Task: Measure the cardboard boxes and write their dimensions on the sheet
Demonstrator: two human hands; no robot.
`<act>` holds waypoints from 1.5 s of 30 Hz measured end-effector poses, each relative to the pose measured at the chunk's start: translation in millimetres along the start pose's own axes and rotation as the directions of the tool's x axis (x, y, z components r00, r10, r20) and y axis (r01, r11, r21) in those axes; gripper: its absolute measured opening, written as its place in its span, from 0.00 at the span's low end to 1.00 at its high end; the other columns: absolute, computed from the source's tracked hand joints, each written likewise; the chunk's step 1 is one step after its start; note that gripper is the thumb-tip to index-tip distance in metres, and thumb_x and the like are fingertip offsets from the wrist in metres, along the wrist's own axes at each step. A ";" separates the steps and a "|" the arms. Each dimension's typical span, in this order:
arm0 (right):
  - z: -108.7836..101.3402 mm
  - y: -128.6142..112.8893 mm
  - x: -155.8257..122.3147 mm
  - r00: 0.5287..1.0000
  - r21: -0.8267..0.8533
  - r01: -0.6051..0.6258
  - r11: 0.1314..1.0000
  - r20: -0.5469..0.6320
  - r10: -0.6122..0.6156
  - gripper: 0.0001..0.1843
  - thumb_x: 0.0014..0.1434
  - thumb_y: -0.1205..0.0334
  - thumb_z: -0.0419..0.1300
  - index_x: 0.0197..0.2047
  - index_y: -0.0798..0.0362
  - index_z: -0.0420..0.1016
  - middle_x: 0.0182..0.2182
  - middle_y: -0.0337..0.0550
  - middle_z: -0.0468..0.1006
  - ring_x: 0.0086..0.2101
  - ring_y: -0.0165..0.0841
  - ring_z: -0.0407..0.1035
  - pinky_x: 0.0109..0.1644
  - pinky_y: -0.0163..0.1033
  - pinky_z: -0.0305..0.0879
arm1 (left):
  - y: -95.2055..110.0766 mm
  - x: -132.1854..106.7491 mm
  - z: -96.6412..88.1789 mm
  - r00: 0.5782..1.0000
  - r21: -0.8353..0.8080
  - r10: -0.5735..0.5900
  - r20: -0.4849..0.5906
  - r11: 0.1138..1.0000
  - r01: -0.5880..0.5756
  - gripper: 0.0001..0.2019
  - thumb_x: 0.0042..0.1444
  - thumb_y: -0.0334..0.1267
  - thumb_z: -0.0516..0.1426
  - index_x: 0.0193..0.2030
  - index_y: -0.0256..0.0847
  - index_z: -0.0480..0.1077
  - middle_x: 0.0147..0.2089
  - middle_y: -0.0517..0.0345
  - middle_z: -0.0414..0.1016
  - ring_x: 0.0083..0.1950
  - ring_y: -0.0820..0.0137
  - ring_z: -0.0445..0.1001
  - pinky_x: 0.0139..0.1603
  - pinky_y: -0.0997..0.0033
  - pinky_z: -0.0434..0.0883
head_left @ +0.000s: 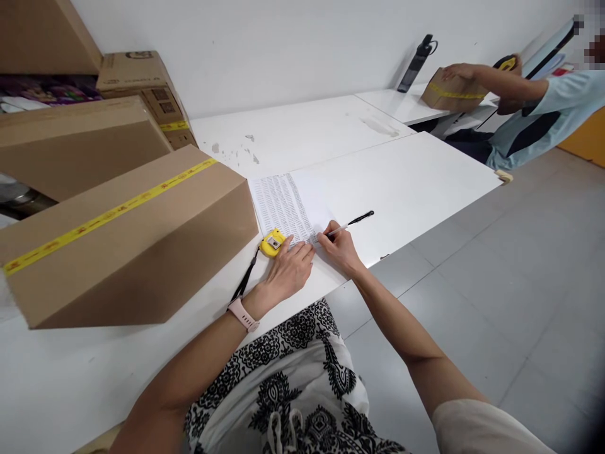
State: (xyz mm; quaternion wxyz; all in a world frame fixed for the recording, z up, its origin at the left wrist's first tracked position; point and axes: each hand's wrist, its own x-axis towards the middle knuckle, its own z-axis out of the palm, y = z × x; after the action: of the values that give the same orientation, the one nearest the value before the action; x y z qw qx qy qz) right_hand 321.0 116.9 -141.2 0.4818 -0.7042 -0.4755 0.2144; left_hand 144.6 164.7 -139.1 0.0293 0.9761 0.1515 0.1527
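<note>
A printed sheet of paper with columns of small text lies on the white table. My left hand rests flat on its lower edge, fingers stretched out and holding nothing. Touching or just beside those fingers is a yellow tape measure with a black wrist strap. My right hand grips a pen, its tip end down at the sheet's lower right and its black end pointing up to the right. The pen's tip is hidden by my fingers.
A large cardboard box with yellow tape stands left of the sheet, with more boxes behind. The white table ends along its right edge. Further off, a co-worker handles a taped box near a dark bottle.
</note>
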 end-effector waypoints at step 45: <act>-4.9 2.9 6.4 0.999 -0.016 0.020 1.000 0.028 -0.020 0.10 0.54 0.60 0.57 0.25 0.49 0.59 0.19 0.31 0.59 0.23 0.28 0.54 0.29 0.37 0.50 | 0.0 -0.8 0.2 1.000 -0.018 -0.005 0.002 1.000 0.005 0.18 0.68 0.34 0.48 0.60 0.35 0.70 0.61 0.46 0.75 0.64 0.57 0.70 0.72 0.45 0.53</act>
State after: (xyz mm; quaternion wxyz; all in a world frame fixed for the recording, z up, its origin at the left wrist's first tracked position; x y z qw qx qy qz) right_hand 329.0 120.0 -140.6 0.4715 -0.7002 -0.4909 0.2153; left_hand 143.9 164.4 -139.5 0.0385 0.9756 0.1525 0.1530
